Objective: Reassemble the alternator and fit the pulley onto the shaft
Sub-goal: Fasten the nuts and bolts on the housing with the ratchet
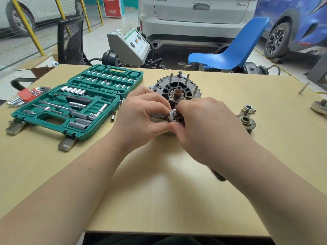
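The alternator [177, 87] sits mid-table, shaft [178, 91] pointing up and several long studs standing around its rim. Both hands meet at its near edge. There my right hand [207, 126] grips a ratchet by its round silver head [174, 116]; the dark handle [218, 175] shows under my forearm. My left hand [141, 117] pinches at the same head, its fingers curled against the alternator's housing. What the ratchet sits on is hidden. The pulley [246, 122] lies on the table to the right, with a silver nut-like piece [247, 109] just behind it.
An open green socket case [74, 105] lies on the left, with a red hex key set [28, 95] beyond it. Loose small sockets [113, 116] lie between case and alternator. A bolt [303, 88] and a metal part [320, 106] lie at the far right. A blue chair [230, 55] stands behind the table.
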